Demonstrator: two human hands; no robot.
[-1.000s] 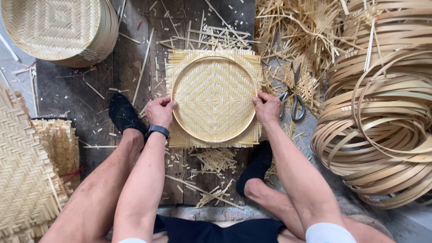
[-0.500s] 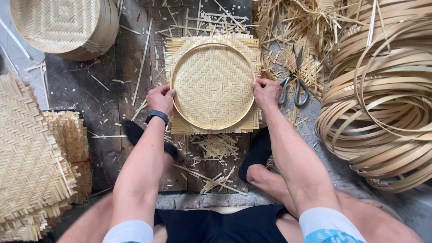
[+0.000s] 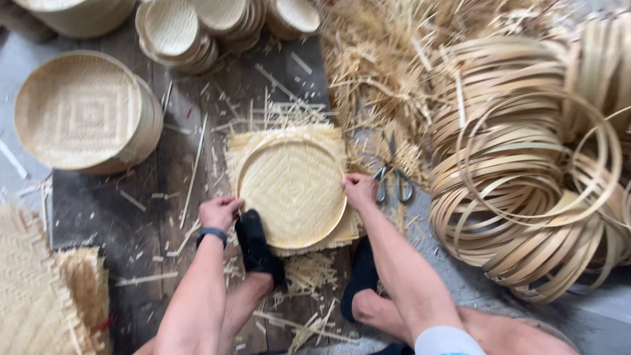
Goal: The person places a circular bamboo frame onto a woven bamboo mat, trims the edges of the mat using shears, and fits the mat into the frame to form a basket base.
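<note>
Person: bare forearms and lower legs; dark wristband (image 3: 211, 234) behind left hand (image 3: 220, 212); black shoes (image 3: 257, 248); white short sleeve (image 3: 447, 340) on right arm

Your left hand (image 3: 220, 212): fingers curled under, knuckles up, dark band on the wrist | your right hand (image 3: 359, 190): fingers bent, pressing down | both forearms bare, stretched forward, well apart | both feet in dark socks between your arms
</note>
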